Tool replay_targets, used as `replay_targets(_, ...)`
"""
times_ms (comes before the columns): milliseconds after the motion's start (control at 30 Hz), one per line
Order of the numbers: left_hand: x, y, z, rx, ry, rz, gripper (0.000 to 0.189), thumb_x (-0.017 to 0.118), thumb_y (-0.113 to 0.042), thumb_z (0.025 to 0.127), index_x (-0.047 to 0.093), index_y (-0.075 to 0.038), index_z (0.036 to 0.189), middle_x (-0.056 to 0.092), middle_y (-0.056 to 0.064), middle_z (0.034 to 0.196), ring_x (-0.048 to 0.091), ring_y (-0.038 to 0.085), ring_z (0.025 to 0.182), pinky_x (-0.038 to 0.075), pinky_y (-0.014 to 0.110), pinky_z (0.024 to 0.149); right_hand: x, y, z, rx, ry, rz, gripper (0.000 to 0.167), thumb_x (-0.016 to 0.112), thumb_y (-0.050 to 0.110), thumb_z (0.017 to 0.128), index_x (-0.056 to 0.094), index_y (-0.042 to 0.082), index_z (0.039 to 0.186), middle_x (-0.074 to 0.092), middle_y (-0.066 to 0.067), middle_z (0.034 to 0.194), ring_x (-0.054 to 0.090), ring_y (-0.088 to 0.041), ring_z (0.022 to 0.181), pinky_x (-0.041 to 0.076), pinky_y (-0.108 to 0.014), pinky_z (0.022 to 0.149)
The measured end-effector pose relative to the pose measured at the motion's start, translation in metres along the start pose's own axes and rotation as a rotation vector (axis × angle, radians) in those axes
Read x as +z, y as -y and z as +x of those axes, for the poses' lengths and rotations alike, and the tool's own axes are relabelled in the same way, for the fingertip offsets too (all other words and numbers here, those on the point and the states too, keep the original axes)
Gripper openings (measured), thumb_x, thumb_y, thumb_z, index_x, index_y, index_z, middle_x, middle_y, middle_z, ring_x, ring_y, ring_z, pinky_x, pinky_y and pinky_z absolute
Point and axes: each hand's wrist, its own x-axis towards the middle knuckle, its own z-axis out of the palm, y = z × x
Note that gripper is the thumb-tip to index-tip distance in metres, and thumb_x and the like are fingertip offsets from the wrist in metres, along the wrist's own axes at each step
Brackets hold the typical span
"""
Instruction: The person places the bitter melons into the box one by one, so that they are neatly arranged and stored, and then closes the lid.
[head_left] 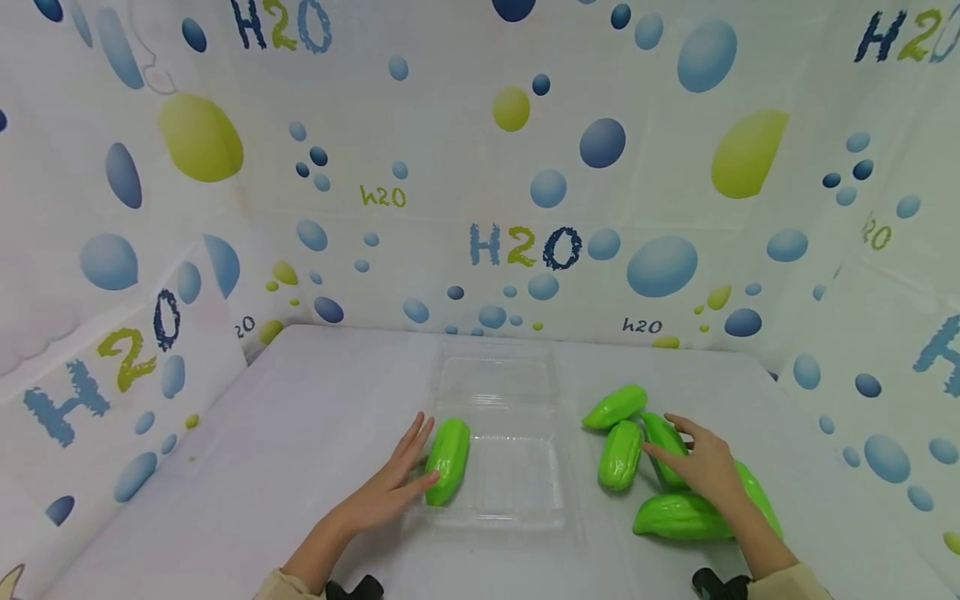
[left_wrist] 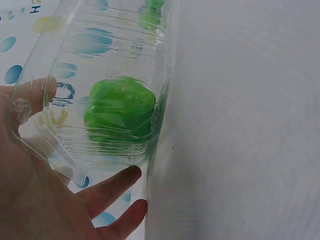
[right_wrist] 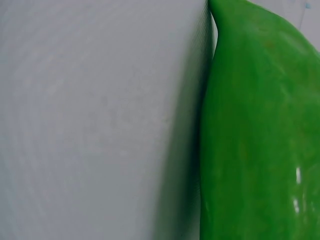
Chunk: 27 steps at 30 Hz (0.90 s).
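Note:
A clear plastic clamshell container [head_left: 517, 518] lies with its lid [head_left: 495, 379] folded back. Inside its left side sits one glossy green gourd-like vegetable [head_left: 450, 461], seen through the wall in the left wrist view. My left hand [head_left: 386, 487] is at the container's left edge, fingers extended and thumb overlapping the vegetable in the head view. To the right, my right hand [head_left: 705, 467] hovers over a group of similar vegetables, thumb and fingers spread about one of them, a slender green vegetable [head_left: 662, 442]. The right wrist view shows a large green vegetable [right_wrist: 265, 125] close up, no fingers.
Beside the right hand lie a short green vegetable [head_left: 621, 456], another behind it [head_left: 617, 407], and a longer one in front [head_left: 678, 517], partly under the forearm. A white cloth [head_left: 315, 417] covers the table. A printed curtain [head_left: 450, 133] hangs behind and at both sides.

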Motion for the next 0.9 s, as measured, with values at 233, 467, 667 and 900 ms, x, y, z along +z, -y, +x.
replay_targets(233,0.0002,0.0000,0.0008,-0.001,-0.002,0.014,0.072,0.046,-0.035,0.095,0.000,-0.019,0.148,-0.010,0.009,0.152,-0.003,0.031,0.137,0.014,0.062,0.101,-0.0044,-0.0017,-0.0016,0.012,0.018,-0.062,0.069,0.075,0.033,0.075,0.049,-0.005,0.126,0.050,-0.033,0.119,0.056,-0.044,0.094,0.047,-0.050,0.074)
replay_targets(467,0.0003,-0.0007,0.0007,0.007,0.000,0.011,0.072,0.047,-0.033,0.095,0.000,-0.018,0.148,-0.010,0.009,0.152,-0.005,0.031,0.137,0.013,0.063,0.101,-0.0063,-0.0042,-0.0023,0.006,0.038,-0.048,0.072,0.080,0.024,0.069,0.048,-0.008,0.125,0.051,-0.036,0.114,0.057,-0.043,0.089,0.048,-0.050,0.071)
replay_targets(667,0.0007,-0.0004,0.0003,0.009,-0.003,0.018,0.072,0.046,-0.033,0.095,0.000,-0.018,0.148,-0.010,0.009,0.152,-0.005,0.032,0.137,0.012,0.063,0.101,-0.0053,-0.0065,-0.0021,0.026,0.062,-0.001,0.075,0.080,0.024,0.069,0.044,-0.010,0.127,0.047,-0.038,0.119,0.054,-0.048,0.097,0.047,-0.052,0.077)
replay_targets(900,0.0003,-0.0014,-0.0009,0.010,-0.002,0.021,0.072,0.046,-0.033,0.095,0.000,-0.018,0.148,-0.009,0.010,0.152,-0.004,0.032,0.137,0.013,0.063,0.101,-0.0069,-0.0044,-0.0016,0.054,0.072,0.031,0.075,0.079,0.024,0.071,0.043,-0.013,0.126,0.051,-0.037,0.115,0.051,-0.049,0.103,0.046,-0.052,0.080)
